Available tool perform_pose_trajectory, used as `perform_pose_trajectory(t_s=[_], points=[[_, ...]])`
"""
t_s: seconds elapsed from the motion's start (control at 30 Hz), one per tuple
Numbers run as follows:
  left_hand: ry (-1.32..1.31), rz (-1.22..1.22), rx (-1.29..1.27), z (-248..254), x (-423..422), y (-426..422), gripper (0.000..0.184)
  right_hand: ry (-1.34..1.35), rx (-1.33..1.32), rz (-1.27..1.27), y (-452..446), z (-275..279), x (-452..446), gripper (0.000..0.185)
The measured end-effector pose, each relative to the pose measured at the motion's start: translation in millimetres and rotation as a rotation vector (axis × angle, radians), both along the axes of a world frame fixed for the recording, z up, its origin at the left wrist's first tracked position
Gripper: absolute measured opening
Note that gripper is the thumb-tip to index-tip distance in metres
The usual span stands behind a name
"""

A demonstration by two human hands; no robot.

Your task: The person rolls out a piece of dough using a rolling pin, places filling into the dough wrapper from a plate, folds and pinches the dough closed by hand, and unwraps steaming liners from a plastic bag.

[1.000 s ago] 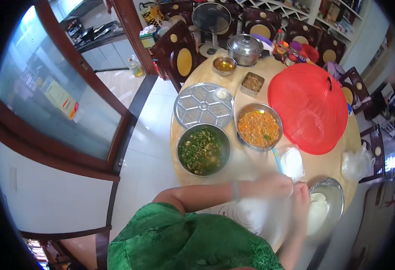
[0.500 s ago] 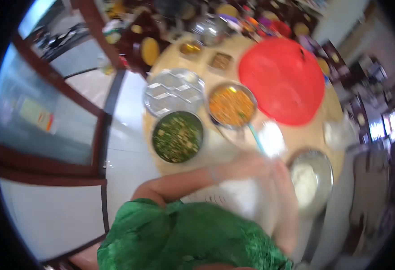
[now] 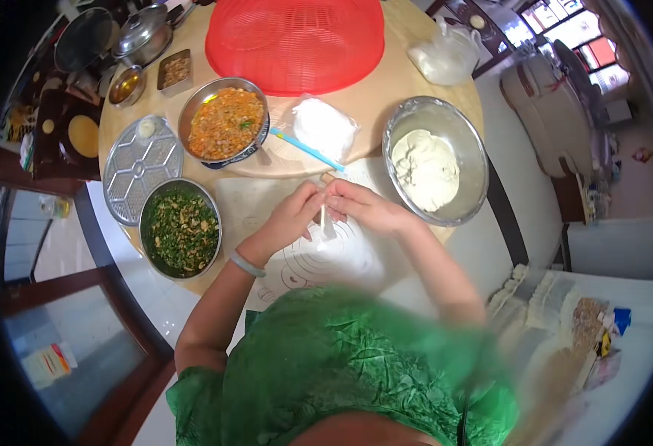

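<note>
My left hand and my right hand meet fingertip to fingertip above a white mat with printed circles and a floury patch. Both are closed in a pinch, and a small pale strip, which looks like dough, hangs between them. Fingers hide most of it. Just beyond the fingertips shows a short wooden end. To the right stands a metal bowl holding a mass of soft white dough. A bag of white powder lies ahead, beside a blue strip-like tool.
On the left are a bowl of chopped greens, a round metal steamer rack and a bowl of orange filling. Behind stand a red mesh cover, a small oil bowl, a tin of brown bits and a plastic bag.
The view has swung round, so the table things appear shifted left. My hands, blurred together before, now show clearly with fingertips meeting and the pale strip visible between them.
</note>
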State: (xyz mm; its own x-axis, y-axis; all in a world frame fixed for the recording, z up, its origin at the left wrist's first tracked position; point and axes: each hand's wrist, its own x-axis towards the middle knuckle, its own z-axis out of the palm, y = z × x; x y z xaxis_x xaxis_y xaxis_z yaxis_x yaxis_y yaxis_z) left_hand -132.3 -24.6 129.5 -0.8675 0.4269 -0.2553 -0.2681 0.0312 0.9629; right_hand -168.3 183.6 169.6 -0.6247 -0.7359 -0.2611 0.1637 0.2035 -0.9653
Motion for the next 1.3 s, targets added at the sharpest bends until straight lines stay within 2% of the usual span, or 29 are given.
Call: perform_pose_trajectory(t_s=[0.27, 0.43, 0.53, 0.63, 0.67, 0.73, 0.77, 0.83, 0.93, 1.03, 1.07, 1.17, 1.3], points=[[-0.010, -0.065, -0.065, -26, 8, -5, 0.027, -0.077, 0.088, -0.007, -6, -40, 8, 0.021], [0.055, -0.005, -0.172, -48, 12, -5, 0.029, 0.008, 0.182, -0.051, -17, -41, 8, 0.020], [0.145, 0.140, -0.297, -45, 6, -2, 0.031, 0.093, 0.158, -0.119, -24, -44, -4, 0.017], [0.290, 0.240, -0.192, -50, -6, 0, 0.032, 0.320, 0.259, -0.091, -30, -43, -19, 0.016], [0.206, 0.217, -0.153, -48, -7, 0, 0.032, 0.353, 0.220, -0.090, -29, -48, -24, 0.017], [0.042, 0.186, -0.066, -32, -10, -5, 0.032, 0.213, 0.213, -0.139, -36, -31, -24, 0.016], [0.080, 0.184, -0.055, -34, -13, -7, 0.032, 0.135, 0.217, -0.162, -37, -31, -27, 0.016], [0.161, 0.168, -0.031, -36, -18, -9, 0.031, 0.096, 0.204, -0.154, -35, -32, -31, 0.014], [0.072, 0.171, 0.016, -27, -19, -9, 0.031, 0.140, 0.190, -0.100, -34, -33, -37, 0.014], [0.249, 0.281, 0.026, -31, -19, -4, 0.029, 0.159, 0.201, -0.068, -36, -27, -40, 0.016], [0.416, 0.388, -0.030, -48, -22, 6, 0.026, 0.145, 0.230, -0.073, -38, -21, -40, 0.016], [0.590, 0.474, -0.185, -60, -26, 13, 0.024, 0.110, 0.239, -0.115, -38, -21, -42, 0.016], [0.513, 0.433, -0.176, -42, -25, 5, 0.027, 0.123, 0.202, -0.143, -36, -23, -43, 0.016]])
